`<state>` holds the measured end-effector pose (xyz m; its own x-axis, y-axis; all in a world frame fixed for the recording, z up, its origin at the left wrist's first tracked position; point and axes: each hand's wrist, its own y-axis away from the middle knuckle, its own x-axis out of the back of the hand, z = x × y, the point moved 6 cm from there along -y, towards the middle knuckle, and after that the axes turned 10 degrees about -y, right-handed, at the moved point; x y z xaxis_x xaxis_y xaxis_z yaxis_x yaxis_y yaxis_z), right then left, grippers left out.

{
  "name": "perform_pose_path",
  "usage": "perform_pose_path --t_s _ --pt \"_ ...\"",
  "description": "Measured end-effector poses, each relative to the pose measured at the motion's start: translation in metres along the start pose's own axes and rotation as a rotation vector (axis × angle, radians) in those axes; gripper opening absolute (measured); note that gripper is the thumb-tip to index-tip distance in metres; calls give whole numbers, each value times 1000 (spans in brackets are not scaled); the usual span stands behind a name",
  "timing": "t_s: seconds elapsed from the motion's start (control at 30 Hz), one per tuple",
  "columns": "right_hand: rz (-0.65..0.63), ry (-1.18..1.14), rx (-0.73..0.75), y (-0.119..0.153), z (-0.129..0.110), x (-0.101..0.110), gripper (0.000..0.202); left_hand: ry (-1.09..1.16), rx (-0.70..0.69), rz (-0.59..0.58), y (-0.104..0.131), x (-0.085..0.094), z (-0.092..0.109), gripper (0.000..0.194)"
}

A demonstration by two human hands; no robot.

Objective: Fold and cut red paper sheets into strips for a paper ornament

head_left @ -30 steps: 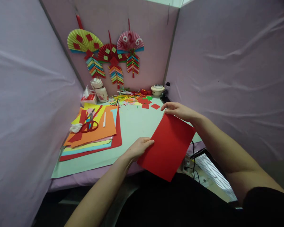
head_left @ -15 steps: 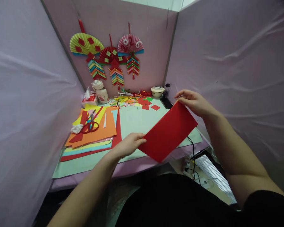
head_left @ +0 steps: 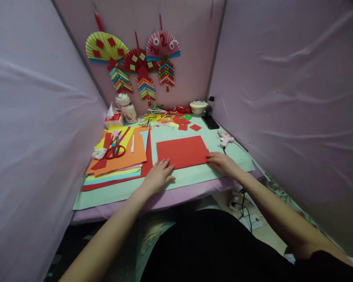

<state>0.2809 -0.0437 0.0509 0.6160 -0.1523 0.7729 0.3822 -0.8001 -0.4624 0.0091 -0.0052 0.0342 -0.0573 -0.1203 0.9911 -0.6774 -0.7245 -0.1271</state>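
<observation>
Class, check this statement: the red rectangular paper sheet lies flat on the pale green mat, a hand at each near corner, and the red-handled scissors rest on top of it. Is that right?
Not quite. The head view shows the red-handled scissors resting on the orange paper sheet to the left, not on the red rectangular paper sheet. That sheet does lie flat on the pale green mat, with the left hand and right hand at its near corners.

Pale lilac fabric walls (head_left: 282,78) box in the desk on three sides, a bit wrinkled, softly lit from above. Three pleated paper fans with striped tassels (head_left: 135,64) hang on the back wall. A mint-green mat (head_left: 194,178) covers the lilac tabletop. Down right, grey floor with tangled black cables (head_left: 244,207).
</observation>
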Motion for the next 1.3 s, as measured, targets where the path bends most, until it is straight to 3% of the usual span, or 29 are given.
perform_pose_path --t_s 0.07,0.2,0.33,0.5,0.8,1.0,1.17,1.3 --pt "-27 22 -27 10 10 -16 21 27 -11 -69 2 -14 1 54" --pt "85 97 -21 1 -9 -14 29 55 4 22 -8 -4 12 59" --pt "-56 105 30 -16 -40 -43 35 102 -38 -41 -22 -9 39 65" --pt "-120 121 -13 -11 -45 -72 36 160 -29 -105 -18 -27 54 65" --pt "-189 257 -31 -11 -52 -76 34 126 -21 -84 -16 -30 55 63" --pt "-139 271 -26 -13 -60 -86 32 32 -24 46 -18 -19 65 61" --pt "-105 241 -59 -7 -53 -86 34 -12 42 85 -13 -20 64 58" --pt "-63 260 -134 5 -39 -74 33 -48 106 90 1 -22 52 59"
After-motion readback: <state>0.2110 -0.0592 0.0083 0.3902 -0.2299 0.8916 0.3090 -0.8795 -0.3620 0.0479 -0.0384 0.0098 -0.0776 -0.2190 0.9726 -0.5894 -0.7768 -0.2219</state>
